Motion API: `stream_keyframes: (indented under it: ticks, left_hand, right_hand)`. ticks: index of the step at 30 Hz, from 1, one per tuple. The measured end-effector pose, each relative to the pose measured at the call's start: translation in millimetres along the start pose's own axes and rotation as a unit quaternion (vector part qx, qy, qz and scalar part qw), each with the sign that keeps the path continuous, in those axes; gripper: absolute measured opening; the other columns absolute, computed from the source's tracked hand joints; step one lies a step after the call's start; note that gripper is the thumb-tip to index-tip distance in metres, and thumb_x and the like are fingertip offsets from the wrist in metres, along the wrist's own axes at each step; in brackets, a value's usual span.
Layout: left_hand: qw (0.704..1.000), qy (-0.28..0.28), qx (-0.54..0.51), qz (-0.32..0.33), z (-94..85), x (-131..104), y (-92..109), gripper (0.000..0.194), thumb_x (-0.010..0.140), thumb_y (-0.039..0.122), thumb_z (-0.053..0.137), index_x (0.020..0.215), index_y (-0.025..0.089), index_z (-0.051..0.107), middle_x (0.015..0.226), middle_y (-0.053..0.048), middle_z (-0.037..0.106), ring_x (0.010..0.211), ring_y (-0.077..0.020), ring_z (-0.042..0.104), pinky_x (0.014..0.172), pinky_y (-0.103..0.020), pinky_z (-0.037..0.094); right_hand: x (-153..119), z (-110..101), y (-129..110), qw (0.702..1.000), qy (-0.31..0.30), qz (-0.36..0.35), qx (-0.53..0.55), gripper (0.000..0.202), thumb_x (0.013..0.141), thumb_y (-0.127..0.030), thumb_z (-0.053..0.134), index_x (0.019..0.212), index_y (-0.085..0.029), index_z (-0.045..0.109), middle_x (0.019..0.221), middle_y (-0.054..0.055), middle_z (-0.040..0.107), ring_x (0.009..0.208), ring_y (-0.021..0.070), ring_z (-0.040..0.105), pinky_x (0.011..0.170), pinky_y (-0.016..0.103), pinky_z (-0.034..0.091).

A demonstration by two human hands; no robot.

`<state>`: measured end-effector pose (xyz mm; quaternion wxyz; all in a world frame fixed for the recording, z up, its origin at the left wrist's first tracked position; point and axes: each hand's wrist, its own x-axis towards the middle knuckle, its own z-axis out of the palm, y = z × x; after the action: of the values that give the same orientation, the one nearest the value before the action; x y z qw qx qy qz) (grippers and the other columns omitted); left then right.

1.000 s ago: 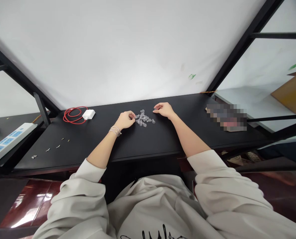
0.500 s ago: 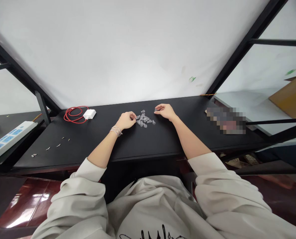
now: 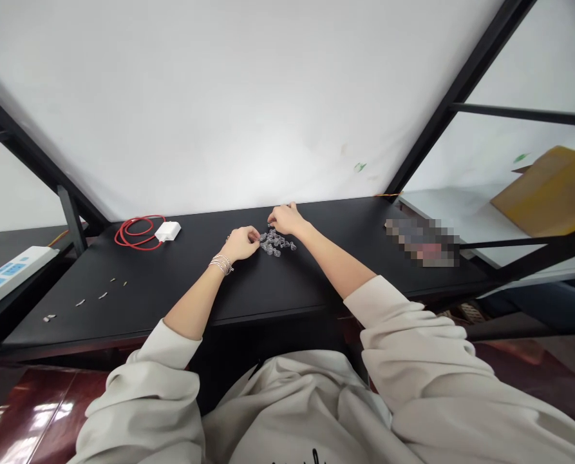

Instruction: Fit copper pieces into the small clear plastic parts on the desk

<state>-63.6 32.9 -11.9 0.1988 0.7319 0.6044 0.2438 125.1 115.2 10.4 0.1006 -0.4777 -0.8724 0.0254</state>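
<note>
A plain white wall [image 3: 210,96] rises behind the black counter [image 3: 277,296], palest just above its far edge and marked by a small green smudge [image 3: 359,167] toward the right. Slanting black frame bars, a left post [image 3: 31,149] and a right post [image 3: 442,119], flank it. Beyond the right one stands a light grey tabletop [image 3: 461,200]. At lower left, a glossy dark-red surface [image 3: 21,399] reflects bright light.

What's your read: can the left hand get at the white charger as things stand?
Probably yes: the white charger sits on the same black table, off to the left hand's left, with no obstacle apparent between them.
</note>
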Motion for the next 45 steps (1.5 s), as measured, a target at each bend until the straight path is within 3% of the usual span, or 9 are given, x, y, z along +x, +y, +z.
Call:
stream_keyframes:
  ticks: [3,8,11,14,17,19,23,35,45]
  left_hand:
    - [1.0,-0.005,-0.003,-0.003,-1.0,-1,3,0.018,0.079,0.018,0.068,0.095,0.022,0.074,0.095,-0.002,0.079,0.088,-0.0187,0.073,0.087,-0.029,0.055]
    - [1.0,-0.002,-0.006,-0.001,-2.1,-1,4,0.018,0.078,0.018,0.069,0.095,0.022,0.074,0.095,-0.002,0.079,0.089,-0.019,0.073,0.088,-0.029,0.055]
    - [1.0,-0.003,-0.012,-0.003,-1.1,-1,2,0.018,0.078,0.018,0.069,0.094,0.022,0.074,0.095,-0.002,0.078,0.089,-0.0191,0.073,0.087,-0.029,0.056]
    - [1.0,0.003,-0.011,0.0,0.9,0,0,0.017,0.077,0.018,0.069,0.093,0.022,0.074,0.096,-0.002,0.078,0.088,-0.019,0.073,0.087,-0.029,0.056]
    - [1.0,0.007,-0.01,0.002,1.6,1,-1,0.016,0.077,0.018,0.069,0.092,0.022,0.073,0.095,-0.002,0.078,0.088,-0.0192,0.073,0.088,-0.03,0.056]
    - [1.0,0.006,-0.012,-0.002,0.7,0,0,0.016,0.077,0.018,0.069,0.092,0.022,0.074,0.095,-0.002,0.078,0.088,-0.0191,0.073,0.089,-0.03,0.056]
    - [1.0,0.004,-0.008,-0.009,-2.2,0,2,0.016,0.078,0.017,0.069,0.093,0.02,0.074,0.093,-0.004,0.078,0.084,-0.0188,0.072,0.088,-0.029,0.056]
    - [1.0,0.01,-0.003,0.0,-0.6,2,0,0.012,0.08,0.017,0.07,0.091,0.02,0.074,0.09,-0.003,0.078,0.074,-0.0163,0.07,0.082,-0.027,0.056]
    - [1.0,0.009,-0.006,0.003,-0.9,1,0,0.012,0.08,0.017,0.071,0.092,0.019,0.073,0.092,-0.004,0.078,0.077,-0.0171,0.071,0.084,-0.029,0.056]
  right_hand:
    - [8,2,-4,1.0,-0.023,0.012,0.001,0.02,0.088,-0.008,0.065,0.09,-0.02,0.081,0.101,0.01,0.08,0.103,0.0289,0.069,0.111,0.055,0.03]
    - [10,-5,5,1.0,-0.018,0.003,0.013,0.018,0.087,-0.012,0.066,0.091,-0.02,0.082,0.103,0.012,0.08,0.107,0.0303,0.07,0.112,0.057,0.03]
    - [1,-12,32,0.99,0.085,0.037,0.109,0.018,0.089,-0.019,0.068,0.101,-0.021,0.081,0.106,0.008,0.08,0.1,0.0255,0.071,0.108,0.049,0.041]
    - [-20,-6,70,0.948,0.164,0.119,0.244,0.022,0.087,-0.023,0.072,0.106,-0.015,0.08,0.105,0.011,0.08,0.096,0.0234,0.073,0.094,0.037,0.054]
    - [-42,12,98,0.911,0.187,0.185,0.318,0.02,0.085,-0.02,0.075,0.103,-0.012,0.08,0.1,0.012,0.08,0.093,0.0221,0.075,0.093,0.035,0.057]
    - [-50,23,106,0.909,0.161,0.197,0.33,0.017,0.081,-0.018,0.078,0.097,-0.013,0.081,0.097,0.012,0.08,0.092,0.0223,0.076,0.095,0.036,0.058]
    - [-50,32,107,0.917,0.132,0.19,0.326,0.014,0.08,-0.019,0.078,0.093,-0.015,0.081,0.098,0.01,0.081,0.094,0.0234,0.076,0.097,0.038,0.058]
    - [-55,29,102,0.94,0.107,0.154,0.284,0.022,0.083,-0.019,0.074,0.102,-0.013,0.082,0.091,0.009,0.08,0.076,0.017,0.069,0.082,0.03,0.056]
    - [-55,29,101,0.933,0.11,0.155,0.305,0.025,0.081,-0.021,0.075,0.105,-0.013,0.081,0.092,0.009,0.078,0.076,0.0166,0.067,0.084,0.032,0.055]
